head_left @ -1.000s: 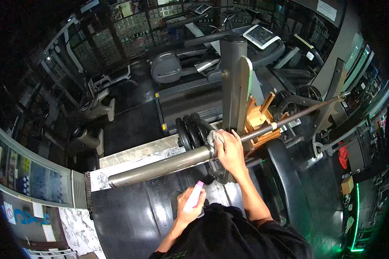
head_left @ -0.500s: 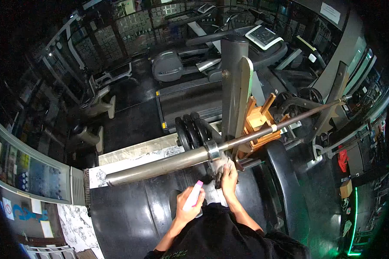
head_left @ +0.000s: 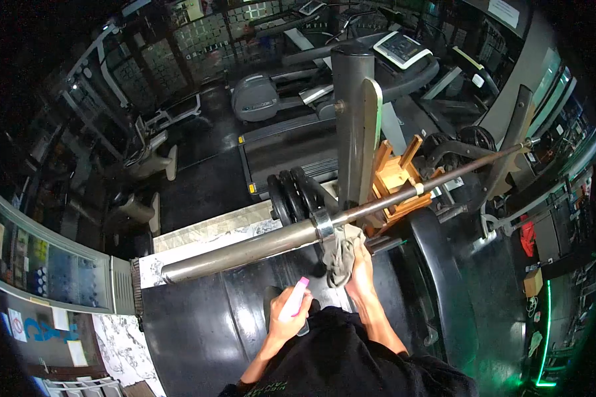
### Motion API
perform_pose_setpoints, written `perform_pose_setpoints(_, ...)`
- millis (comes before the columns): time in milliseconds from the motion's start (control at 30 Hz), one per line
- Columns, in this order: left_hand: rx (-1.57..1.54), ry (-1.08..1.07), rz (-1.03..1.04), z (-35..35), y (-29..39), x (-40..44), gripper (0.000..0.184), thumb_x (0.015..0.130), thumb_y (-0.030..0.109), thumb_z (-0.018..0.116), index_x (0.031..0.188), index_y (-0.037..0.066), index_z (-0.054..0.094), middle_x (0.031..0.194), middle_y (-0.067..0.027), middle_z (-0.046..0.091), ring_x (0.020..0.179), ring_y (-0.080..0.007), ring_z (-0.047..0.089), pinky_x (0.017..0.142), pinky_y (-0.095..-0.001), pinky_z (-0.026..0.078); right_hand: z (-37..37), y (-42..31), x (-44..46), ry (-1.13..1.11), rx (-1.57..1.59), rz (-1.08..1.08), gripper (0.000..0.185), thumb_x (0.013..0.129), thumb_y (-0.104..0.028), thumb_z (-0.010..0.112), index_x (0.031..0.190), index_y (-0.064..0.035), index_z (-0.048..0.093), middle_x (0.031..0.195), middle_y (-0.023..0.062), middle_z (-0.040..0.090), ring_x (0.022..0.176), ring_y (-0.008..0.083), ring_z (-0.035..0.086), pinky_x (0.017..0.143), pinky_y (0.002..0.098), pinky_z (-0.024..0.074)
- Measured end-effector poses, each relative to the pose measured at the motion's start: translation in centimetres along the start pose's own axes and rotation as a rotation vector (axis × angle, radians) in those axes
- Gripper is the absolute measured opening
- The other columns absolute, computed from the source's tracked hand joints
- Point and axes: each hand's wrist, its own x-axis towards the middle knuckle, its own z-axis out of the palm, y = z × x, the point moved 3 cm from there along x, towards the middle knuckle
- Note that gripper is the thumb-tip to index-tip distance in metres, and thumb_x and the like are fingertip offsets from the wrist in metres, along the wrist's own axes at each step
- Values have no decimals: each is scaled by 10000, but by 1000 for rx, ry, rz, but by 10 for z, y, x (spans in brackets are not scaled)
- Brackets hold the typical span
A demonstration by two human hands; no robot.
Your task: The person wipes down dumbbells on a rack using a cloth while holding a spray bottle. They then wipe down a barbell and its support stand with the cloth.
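Note:
My left hand [head_left: 289, 315] is wrapped round a white bottle [head_left: 294, 301] with a pink top, low in front of my body. My right hand [head_left: 361, 272] grips a crumpled grey cloth [head_left: 341, 257], which hangs just under the collar [head_left: 323, 224] of a barbell [head_left: 245, 253]. The cloth's upper part meets the underside of the bar beside the collar. The barbell's thick bare sleeve points left, and its thinner shaft [head_left: 446, 177] runs up to the right past a dark upright post [head_left: 353, 132].
Black weight plates [head_left: 293, 196] hang behind the barbell. A wooden stool [head_left: 396, 180] stands behind the shaft, with a black padded bench [head_left: 444, 278] to the right. Farther back is a treadmill [head_left: 288, 152]. A glass-fronted fridge [head_left: 53, 264] is at the left.
My right hand went from the top of the collar down below the bar, then slightly up again with the cloth. My left hand still holds the bottle in nearly the same place.

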Motion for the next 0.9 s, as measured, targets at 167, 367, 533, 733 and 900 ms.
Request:
perform_pose_setpoints(167,-3,-20,2,1,1,4,73,899,48,667,957,18,635,664,-35,614,503,-97,591,466,-253,464,29,-41,-16,132,-138,-613,389,1033,-312,464,1293,-28,520,1129,100,643,1067,176,609,896,326,509)
perform_pose_setpoints(367,48,-52,13,2,5,3,75,913,31,639,971,-13,626,766,-62,625,550,-102,604,499,-251,486,95,-54,32,-57,-1454,-1043,307,868,-206,630,1136,-56,620,1129,170,648,1178,341,563,1110,511,290)
perform_pose_setpoints(533,24,-16,-2,5,-3,-3,68,887,33,668,943,10,637,703,-53,624,498,-112,599,464,-263,464,81,-49,26,-82,-1451,-882,332,846,-165,631,1157,-51,607,1165,146,640,1254,323,509,1122,523,273)
perform_pose_setpoints(733,37,-25,17,8,-10,-5,64,897,41,658,948,8,636,689,-43,616,501,-102,594,463,-260,465,44,-15,0,41,-1071,-1038,405,775,-7,587,1179,-14,563,1214,187,591,1238,392,505,1128,555,288)
perform_pose_setpoints(900,14,-28,-24,6,-1,1,51,902,46,652,941,17,637,662,-34,609,502,-97,590,464,-258,464,-5,39,9,152,-712,-547,264,945,-67,477,1185,9,559,1121,167,633,1067,271,602,935,357,451)
